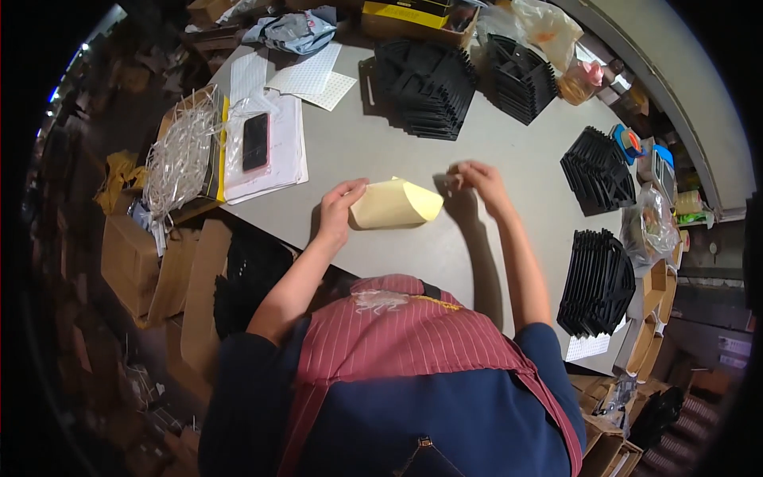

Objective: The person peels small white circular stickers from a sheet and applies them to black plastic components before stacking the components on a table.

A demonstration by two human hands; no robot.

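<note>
A pale yellow sheet of paper [391, 208], curled over at its right end, is held just above the grey table [358, 143] in front of me. My left hand [338, 208] is closed on its left edge, thumb on top. To the right of the sheet, apart from it, my right hand [482, 183] is raised with its fingers drawn together in a pinch. Anything between those fingertips is too small to make out.
Stacks of black slotted plastic parts stand at the back [425, 87], back right [520, 79] and along the right side [598, 282]. A phone [255, 141] lies on papers at the left, beside a box of shredded strips [184, 151]. Dotted white sheets [310, 73] lie farther back.
</note>
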